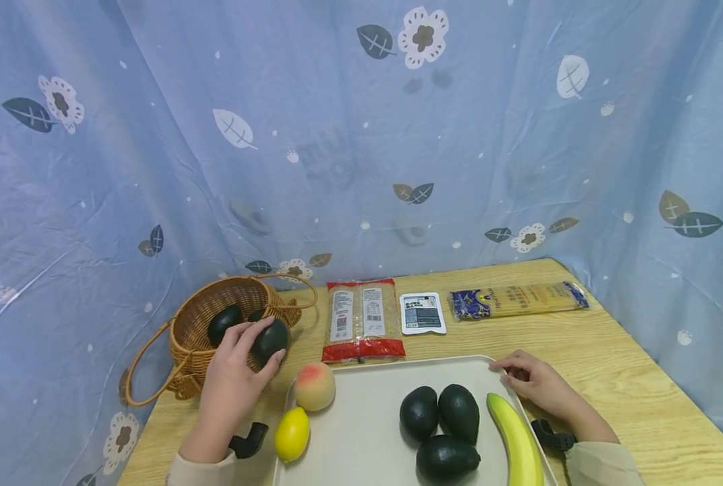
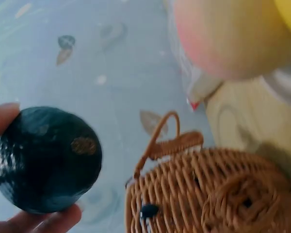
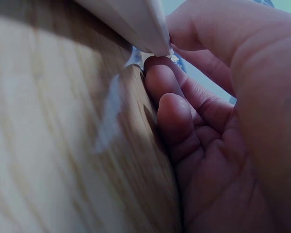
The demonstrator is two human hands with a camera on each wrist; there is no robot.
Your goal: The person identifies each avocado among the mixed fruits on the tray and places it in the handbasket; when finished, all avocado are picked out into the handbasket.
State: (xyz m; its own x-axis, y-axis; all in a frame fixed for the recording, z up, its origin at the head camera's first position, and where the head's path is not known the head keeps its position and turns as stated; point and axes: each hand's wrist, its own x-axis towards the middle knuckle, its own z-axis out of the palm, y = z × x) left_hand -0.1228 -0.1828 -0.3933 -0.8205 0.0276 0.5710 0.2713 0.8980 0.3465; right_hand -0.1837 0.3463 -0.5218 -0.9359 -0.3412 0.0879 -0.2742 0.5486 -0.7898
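Observation:
My left hand [image 1: 237, 374] grips a dark green avocado [image 1: 271, 341] between thumb and fingers, at the near right side of the wicker basket [image 1: 194, 317]. In the left wrist view, this avocado [image 2: 48, 160] shows a brown stem scar, and the wicker weave [image 2: 184, 194] is beside it. Inside the basket lies another avocado [image 1: 224, 324], and a further dark one is partly hidden behind the held one. At the far right corner of the cream tray [image 1: 361, 432], my right hand [image 1: 540, 385] pinches the rim, thumb on one side and curled fingers below.
On the tray are several avocados [image 1: 448, 457], a banana [image 1: 516, 442], a peach [image 1: 314, 387] and a lemon [image 1: 291, 435], the last two at its left edge. Behind it lie a red-edged grain bag [image 1: 364, 320], a white packet [image 1: 422, 312] and a noodle pack [image 1: 519, 300]. Blue curtains hang behind the table.

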